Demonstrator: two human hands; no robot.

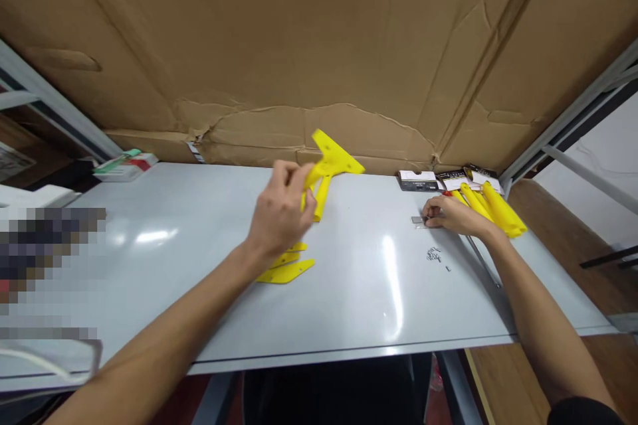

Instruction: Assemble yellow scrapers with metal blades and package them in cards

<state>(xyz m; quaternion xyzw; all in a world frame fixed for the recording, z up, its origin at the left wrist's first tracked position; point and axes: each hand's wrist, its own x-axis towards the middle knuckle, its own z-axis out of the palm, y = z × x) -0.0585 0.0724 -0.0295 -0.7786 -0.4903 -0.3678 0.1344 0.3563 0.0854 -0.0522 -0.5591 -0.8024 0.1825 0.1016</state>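
My left hand [282, 209] is closed around the handle of a yellow scraper [336, 156], lifted with its wide, flat head pointing away from me. Just behind it another yellow handle [323, 199] shows, partly hidden by the hand. Several flat yellow plates [286, 271] lie below the left wrist. On the right, my right hand [443, 212] has its fingers pinched together at the tabletop, touching small, thin, grey rectangular pieces [417, 220]. Whatever is between those fingertips is too small to make out. A pile of small screws [434, 254] lies nearer to me.
Yellow handles [498, 209] and small boxes [419, 180] stand at the back right, with a screwdriver's metal shaft [483, 262] under my right forearm. Cardboard [319, 46] walls off the back of the white table [343, 305]. A green-and-white box [125, 166] sits back left.
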